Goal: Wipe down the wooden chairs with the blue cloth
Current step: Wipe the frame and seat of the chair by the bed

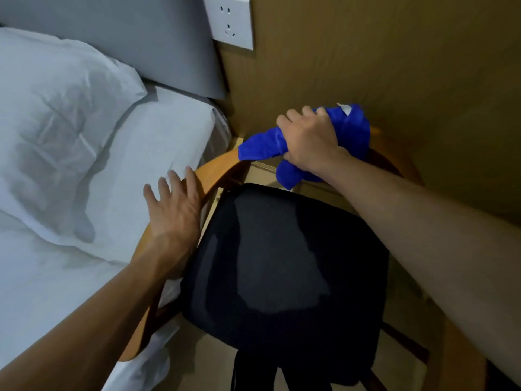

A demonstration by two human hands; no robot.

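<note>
Currently, wiping is under way: the right hand [308, 139] grips the bunched blue cloth [349, 131] against the curved top rail of the wooden chair [217, 167]. The left hand [172, 210] rests flat, fingers spread, on the left arm rail. Wiped areas cannot be told. Count: one chair in view, one cloth, one dark bag [284, 266] on the seat.

The cloth [352, 134] is a vivid royal blue with a small white tag showing at its top, and the chair's curved rail [217, 167] is a warm honey-orange wood around a plain black seat cushion [282, 266]. The pillow [56, 122] and bed sheet [158, 142] are plain white, the headboard [141, 38] flat grey. The wall panel [394, 66] is olive-brown with faint wood grain, and the socket plate [229, 21] on it is white.
</note>
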